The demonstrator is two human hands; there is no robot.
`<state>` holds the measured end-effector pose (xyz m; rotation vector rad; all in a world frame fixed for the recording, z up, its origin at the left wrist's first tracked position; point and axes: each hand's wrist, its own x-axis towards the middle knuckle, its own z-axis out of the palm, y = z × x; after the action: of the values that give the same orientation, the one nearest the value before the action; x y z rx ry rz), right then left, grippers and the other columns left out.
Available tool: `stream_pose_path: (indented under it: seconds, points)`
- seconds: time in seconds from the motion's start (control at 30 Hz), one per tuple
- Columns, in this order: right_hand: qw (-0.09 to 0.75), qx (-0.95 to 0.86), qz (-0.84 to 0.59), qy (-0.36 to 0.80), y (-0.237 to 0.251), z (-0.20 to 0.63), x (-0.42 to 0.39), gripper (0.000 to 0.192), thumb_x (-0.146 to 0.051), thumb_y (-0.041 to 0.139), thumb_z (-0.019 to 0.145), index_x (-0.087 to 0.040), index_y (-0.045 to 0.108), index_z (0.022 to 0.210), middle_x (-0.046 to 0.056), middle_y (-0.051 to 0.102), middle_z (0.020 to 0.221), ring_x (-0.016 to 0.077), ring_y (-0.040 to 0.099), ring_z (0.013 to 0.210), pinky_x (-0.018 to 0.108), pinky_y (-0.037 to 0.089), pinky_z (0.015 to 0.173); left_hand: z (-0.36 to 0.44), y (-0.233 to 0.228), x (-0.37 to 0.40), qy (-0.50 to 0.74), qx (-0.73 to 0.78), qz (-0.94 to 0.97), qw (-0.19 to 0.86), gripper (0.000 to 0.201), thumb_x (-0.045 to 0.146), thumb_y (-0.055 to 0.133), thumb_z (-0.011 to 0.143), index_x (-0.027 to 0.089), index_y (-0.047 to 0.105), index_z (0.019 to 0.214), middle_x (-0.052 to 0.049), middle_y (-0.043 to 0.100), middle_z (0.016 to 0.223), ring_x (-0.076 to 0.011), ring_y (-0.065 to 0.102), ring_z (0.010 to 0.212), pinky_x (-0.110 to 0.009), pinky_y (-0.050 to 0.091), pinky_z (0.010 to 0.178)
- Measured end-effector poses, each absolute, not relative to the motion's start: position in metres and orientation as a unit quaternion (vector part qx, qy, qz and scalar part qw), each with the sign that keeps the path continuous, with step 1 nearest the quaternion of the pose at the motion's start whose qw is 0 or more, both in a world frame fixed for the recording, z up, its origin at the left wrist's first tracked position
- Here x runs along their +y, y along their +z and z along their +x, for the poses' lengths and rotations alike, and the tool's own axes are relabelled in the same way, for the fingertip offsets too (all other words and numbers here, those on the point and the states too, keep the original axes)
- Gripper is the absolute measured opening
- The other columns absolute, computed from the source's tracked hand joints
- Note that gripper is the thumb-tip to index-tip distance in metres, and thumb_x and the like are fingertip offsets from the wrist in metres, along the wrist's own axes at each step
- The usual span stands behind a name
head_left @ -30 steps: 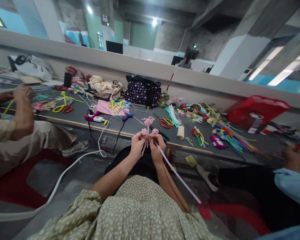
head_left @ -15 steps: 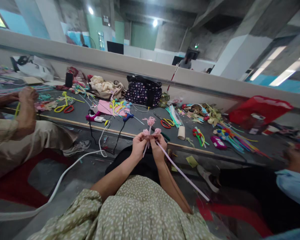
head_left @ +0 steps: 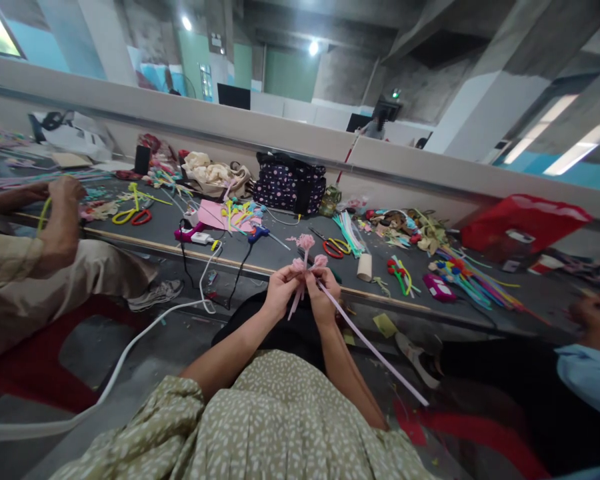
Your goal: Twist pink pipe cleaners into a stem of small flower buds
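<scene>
Table (head_left: 274,256) surface left of centre: bare strip between the hands and the blue glue gun (head_left: 259,233); access limited by that gun's black cord (head_left: 241,273), which drops over the front edge. Rear of centre: blocked by the polka-dot bag (head_left: 283,187). Right of centre: scissors (head_left: 333,249) and cardboard tube (head_left: 365,268) obstruct. Lower right: lilac stem (head_left: 375,350) slants across the approach below the edge.

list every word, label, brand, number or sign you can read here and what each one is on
No text is legible.
White bag: dark marks, too blurred to read.
Purple item: pale patch, too small to read.
Red-and-white cup: any print too blurred.
Green light at the back: any sign too small.
Pink flower piece: no lettering visible.
</scene>
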<state>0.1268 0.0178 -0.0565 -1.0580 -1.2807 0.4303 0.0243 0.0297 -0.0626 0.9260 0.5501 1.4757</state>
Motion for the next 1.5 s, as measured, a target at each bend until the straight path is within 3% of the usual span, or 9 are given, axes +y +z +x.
stream_pose_path:
  seconds: [0.37, 0.5, 0.7, 0.97, 1.2, 1.5]
  points:
    - [0.662, -0.549, -0.479, 0.176, -0.056, 0.125, 0.018, 0.027, -0.041, 0.06, 0.083, -0.016, 0.057, 0.071, -0.002, 0.054, 0.07, 0.0119, 0.048, 0.062, 0.025, 0.042, 0.062, 0.031, -0.054, 0.024, 0.674, 0.248, 0.399, 0.569, 0.027, 0.03, 0.083, 0.06, 0.013, 0.072, 0.077, -0.002, 0.068, 0.073, -0.0117, 0.058, 0.065, -0.022, 0.045, 0.064]
    - [0.644, -0.551, -0.494, 0.196, -0.057, 0.126, 0.018, 0.026, -0.042, 0.061, 0.082, -0.017, 0.058, 0.074, -0.003, 0.054, 0.067, 0.0116, 0.048, 0.06, 0.025, 0.042, 0.06, 0.031, -0.053, 0.023, 0.671, 0.261, 0.39, 0.573, 0.027, 0.031, 0.084, 0.059, 0.012, 0.071, 0.075, 0.0, 0.064, 0.065, -0.0089, 0.052, 0.057, -0.02, 0.043, 0.059]
    - [0.619, -0.586, -0.503, 0.142, -0.054, 0.129, 0.014, 0.022, -0.039, 0.059, 0.083, -0.018, 0.06, 0.077, 0.0, 0.058, 0.076, 0.0142, 0.054, 0.07, 0.027, 0.044, 0.069, 0.031, -0.059, 0.027, 0.681, 0.263, 0.399, 0.555, 0.026, 0.031, 0.083, 0.06, 0.013, 0.068, 0.07, 0.002, 0.058, 0.062, -0.0079, 0.047, 0.056, -0.019, 0.039, 0.055]
    - [0.646, -0.573, -0.48, 0.153, -0.055, 0.127, 0.017, 0.031, -0.044, 0.058, 0.083, -0.017, 0.056, 0.067, 0.001, 0.054, 0.071, 0.0146, 0.051, 0.068, 0.028, 0.044, 0.067, 0.033, -0.059, 0.027, 0.681, 0.267, 0.407, 0.547, 0.032, 0.038, 0.084, 0.057, 0.014, 0.064, 0.065, 0.003, 0.054, 0.056, -0.0072, 0.044, 0.05, -0.019, 0.037, 0.049]
    - [0.659, -0.516, -0.487, 0.25, -0.067, 0.131, 0.022, 0.03, -0.045, 0.065, 0.077, -0.015, 0.061, 0.079, 0.0, 0.059, 0.07, 0.0137, 0.053, 0.063, 0.027, 0.045, 0.062, 0.033, -0.061, 0.028, 0.666, 0.275, 0.396, 0.57, 0.026, 0.033, 0.082, 0.061, 0.013, 0.067, 0.069, 0.003, 0.057, 0.054, -0.0068, 0.044, 0.045, -0.019, 0.037, 0.046]
    - [0.661, -0.536, -0.48, 0.21, -0.058, 0.129, 0.013, 0.02, -0.036, 0.062, 0.08, -0.017, 0.06, 0.079, -0.001, 0.06, 0.073, 0.0131, 0.054, 0.065, 0.026, 0.046, 0.063, 0.033, -0.065, 0.029, 0.644, 0.262, 0.36, 0.621, 0.029, 0.032, 0.082, 0.061, 0.012, 0.069, 0.078, -0.001, 0.064, 0.067, -0.0075, 0.051, 0.053, -0.019, 0.041, 0.051]
